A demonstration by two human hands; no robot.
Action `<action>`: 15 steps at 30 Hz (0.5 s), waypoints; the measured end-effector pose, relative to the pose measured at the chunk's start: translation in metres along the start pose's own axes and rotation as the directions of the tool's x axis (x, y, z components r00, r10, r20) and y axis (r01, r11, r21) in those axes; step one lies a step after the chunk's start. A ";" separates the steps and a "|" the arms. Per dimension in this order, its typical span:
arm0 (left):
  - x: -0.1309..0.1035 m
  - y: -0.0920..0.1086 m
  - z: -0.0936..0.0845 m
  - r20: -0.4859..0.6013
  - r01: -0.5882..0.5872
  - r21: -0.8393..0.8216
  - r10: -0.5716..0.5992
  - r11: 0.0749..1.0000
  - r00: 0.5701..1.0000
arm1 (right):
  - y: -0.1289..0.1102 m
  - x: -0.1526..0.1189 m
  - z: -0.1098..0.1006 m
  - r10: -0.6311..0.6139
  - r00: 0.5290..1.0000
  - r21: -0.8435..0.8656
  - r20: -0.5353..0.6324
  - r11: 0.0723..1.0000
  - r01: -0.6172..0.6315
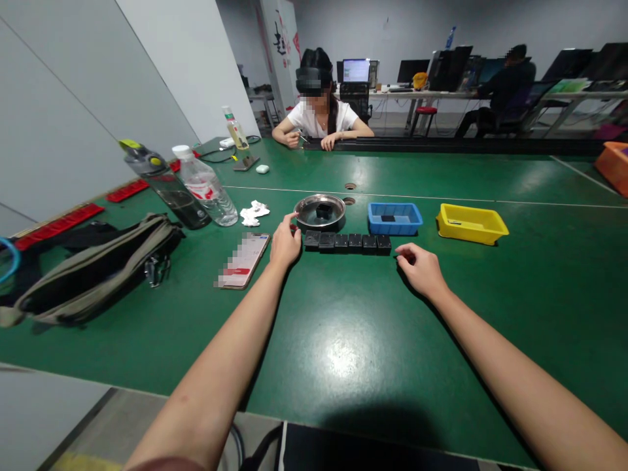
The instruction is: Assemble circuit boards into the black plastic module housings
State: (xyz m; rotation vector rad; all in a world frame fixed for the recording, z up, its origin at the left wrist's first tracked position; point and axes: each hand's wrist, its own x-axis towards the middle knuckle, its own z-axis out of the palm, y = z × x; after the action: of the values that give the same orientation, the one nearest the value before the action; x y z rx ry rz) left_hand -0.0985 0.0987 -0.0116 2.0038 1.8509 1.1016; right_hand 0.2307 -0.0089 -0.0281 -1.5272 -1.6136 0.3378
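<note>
My left hand is at the left end of a row of several small black square blocks. Its index finger stretches toward the rim of a round metal dish, and nothing shows in its grasp. In the dish sits a black block. Past the right end of the row, my right hand rests low over the table with thumb and fingertips curled together; whatever they pinch, if anything, is too small to make out. A blue tray holding a dark flat piece and a yellow tray with a small item stand behind it.
A phone, crumpled tissue, water bottle, dark drinking bottle and bag lie or stand on the left of the green table. Opposite sits a person in a headset. An orange bin is far right.
</note>
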 end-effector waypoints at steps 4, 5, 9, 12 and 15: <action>0.004 0.002 0.004 0.122 -0.085 0.155 0.066 0.984 0.990 | -0.001 -0.001 -0.002 -0.009 1.000 -0.008 0.009 1.000 0.009; 0.005 0.003 0.004 0.127 -0.082 0.169 0.061 0.982 0.990 | -0.001 -0.001 -0.002 -0.009 1.000 -0.010 0.011 1.000 0.009; 0.007 0.002 0.003 0.103 -0.049 0.169 0.032 0.984 0.994 | -0.002 -0.001 -0.003 -0.011 1.000 -0.023 0.028 1.000 0.012; 0.008 0.001 0.001 0.045 0.007 0.147 -0.014 0.989 0.999 | -0.002 -0.001 -0.003 -0.018 0.999 -0.025 0.031 1.000 0.019; 0.007 0.001 -0.003 -0.047 -0.009 0.106 0.014 0.994 0.999 | -0.002 -0.002 -0.003 -0.027 0.999 -0.021 -0.022 0.999 0.027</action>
State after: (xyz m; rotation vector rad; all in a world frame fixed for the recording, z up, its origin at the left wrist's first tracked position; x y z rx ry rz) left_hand -0.1004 0.1041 -0.0062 2.0645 1.9630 1.0851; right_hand 0.2314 -0.0120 -0.0261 -1.5184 -1.6230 0.2891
